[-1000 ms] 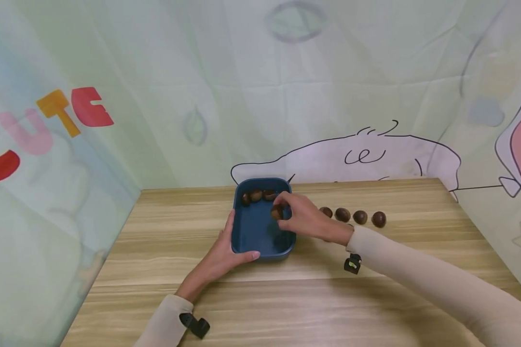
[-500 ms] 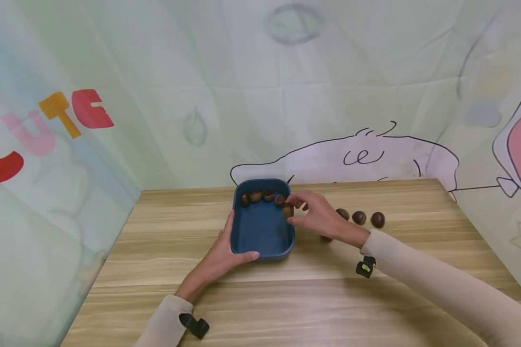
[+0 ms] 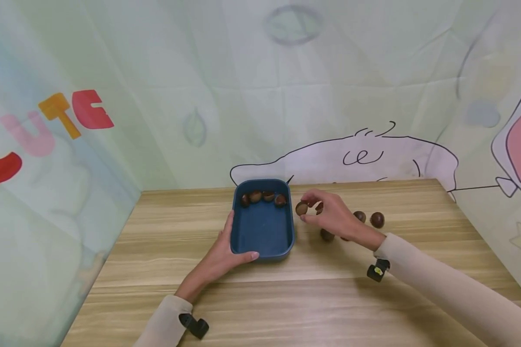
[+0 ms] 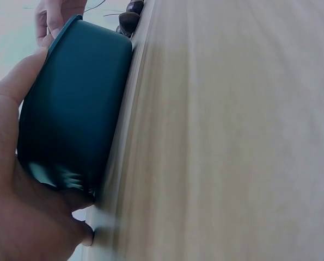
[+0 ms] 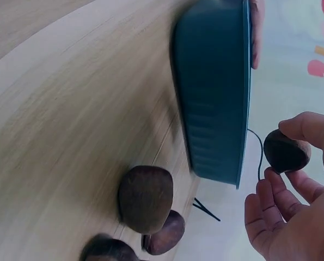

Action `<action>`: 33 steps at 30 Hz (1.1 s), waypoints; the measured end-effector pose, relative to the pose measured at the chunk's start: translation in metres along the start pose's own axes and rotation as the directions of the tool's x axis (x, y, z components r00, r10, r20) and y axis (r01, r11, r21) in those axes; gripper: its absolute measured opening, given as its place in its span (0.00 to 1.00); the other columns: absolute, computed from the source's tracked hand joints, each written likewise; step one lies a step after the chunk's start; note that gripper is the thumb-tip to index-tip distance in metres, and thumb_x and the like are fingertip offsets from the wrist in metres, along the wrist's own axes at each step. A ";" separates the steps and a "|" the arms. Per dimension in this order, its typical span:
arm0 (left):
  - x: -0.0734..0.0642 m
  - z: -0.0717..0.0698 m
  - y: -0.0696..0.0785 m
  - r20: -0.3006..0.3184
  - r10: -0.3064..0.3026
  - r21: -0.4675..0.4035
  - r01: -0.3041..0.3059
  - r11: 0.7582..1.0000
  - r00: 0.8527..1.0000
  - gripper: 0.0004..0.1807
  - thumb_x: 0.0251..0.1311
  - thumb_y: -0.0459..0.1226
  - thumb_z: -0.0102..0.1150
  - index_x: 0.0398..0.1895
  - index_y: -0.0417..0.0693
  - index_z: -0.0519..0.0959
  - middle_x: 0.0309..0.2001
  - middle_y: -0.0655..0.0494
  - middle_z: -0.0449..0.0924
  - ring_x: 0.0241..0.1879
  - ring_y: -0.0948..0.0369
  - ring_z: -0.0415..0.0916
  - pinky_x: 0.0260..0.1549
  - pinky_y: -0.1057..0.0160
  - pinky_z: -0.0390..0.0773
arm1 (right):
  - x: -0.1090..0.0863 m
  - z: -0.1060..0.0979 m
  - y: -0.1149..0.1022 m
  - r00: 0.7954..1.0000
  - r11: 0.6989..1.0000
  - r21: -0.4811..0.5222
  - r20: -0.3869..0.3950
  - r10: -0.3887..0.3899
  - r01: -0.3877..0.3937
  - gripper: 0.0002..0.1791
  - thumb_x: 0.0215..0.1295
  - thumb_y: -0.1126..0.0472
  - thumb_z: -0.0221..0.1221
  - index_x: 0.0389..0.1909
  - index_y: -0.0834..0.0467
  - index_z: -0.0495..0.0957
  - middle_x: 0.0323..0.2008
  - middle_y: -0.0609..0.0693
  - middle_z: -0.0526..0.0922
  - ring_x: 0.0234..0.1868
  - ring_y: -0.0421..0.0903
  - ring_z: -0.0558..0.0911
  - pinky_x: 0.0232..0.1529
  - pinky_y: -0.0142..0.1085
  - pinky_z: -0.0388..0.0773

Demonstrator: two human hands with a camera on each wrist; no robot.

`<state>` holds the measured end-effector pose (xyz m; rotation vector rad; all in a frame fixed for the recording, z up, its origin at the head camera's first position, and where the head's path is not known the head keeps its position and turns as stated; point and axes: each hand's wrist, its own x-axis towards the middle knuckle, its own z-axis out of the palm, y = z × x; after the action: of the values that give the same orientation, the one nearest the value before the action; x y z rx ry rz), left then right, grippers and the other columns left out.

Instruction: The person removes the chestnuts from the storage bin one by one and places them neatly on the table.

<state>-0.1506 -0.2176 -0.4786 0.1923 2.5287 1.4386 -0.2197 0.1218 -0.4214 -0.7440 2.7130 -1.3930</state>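
My left hand [image 3: 223, 255] grips the near left corner of a dark blue rectangular box [image 3: 262, 236], its thumb on the near rim and its fingers along the left side. Several brown chestnuts [image 3: 255, 195] sit in a row against the box's far wall. Just right of the box, my right hand [image 3: 334, 217] pinches a chestnut [image 3: 301, 208] between thumb and fingertips. The right wrist view shows this chestnut [image 5: 286, 151] held above the table, apart from the box [image 5: 213, 92]. Below the right hand lie more chestnuts [image 3: 327, 235], partly hidden by it.
Two loose chestnuts [image 3: 377, 220] lie at the right on the wood-grain table [image 3: 260, 308]. A printed cloth [image 3: 156, 120] hangs behind the table's far edge and along its sides. Each wrist carries a small black camera [image 3: 195, 326].
My right hand has moved right, carrying its chestnut from over the box to beyond the right rim. The chestnut in the box's far right corner has come into sight. My left hand stays put.
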 end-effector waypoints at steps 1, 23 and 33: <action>0.000 0.000 0.000 0.001 0.000 0.000 0.000 1.000 1.000 0.74 0.60 0.59 0.80 0.92 0.69 0.29 0.91 0.46 0.33 0.88 0.35 0.32 0.78 0.23 0.48 | -0.001 -0.001 0.000 1.000 1.000 0.004 -0.001 0.010 -0.010 0.23 0.66 0.62 0.75 0.60 0.62 0.84 0.53 0.54 0.88 0.53 0.59 0.85 0.53 0.52 0.84; 0.001 0.000 0.001 0.004 -0.002 0.004 0.002 1.000 1.000 0.74 0.61 0.58 0.80 0.92 0.69 0.29 0.91 0.48 0.31 0.88 0.35 0.31 0.78 0.23 0.47 | -0.040 -0.034 0.025 0.990 0.994 -0.001 -0.083 0.113 -0.114 0.24 0.70 0.59 0.75 0.64 0.60 0.84 0.56 0.56 0.88 0.53 0.53 0.87 0.53 0.40 0.85; 0.001 0.000 -0.001 0.003 0.002 -0.005 -0.002 1.000 1.000 0.74 0.60 0.58 0.80 0.92 0.68 0.29 0.91 0.47 0.31 0.88 0.35 0.32 0.78 0.24 0.47 | -0.057 -0.049 0.034 0.976 0.987 0.010 -0.145 0.163 -0.163 0.22 0.69 0.59 0.75 0.60 0.62 0.85 0.53 0.59 0.89 0.47 0.52 0.89 0.45 0.30 0.84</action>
<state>-0.1514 -0.2181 -0.4791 0.1959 2.5233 1.4439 -0.1933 0.1991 -0.4298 -0.4229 2.8072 -1.4609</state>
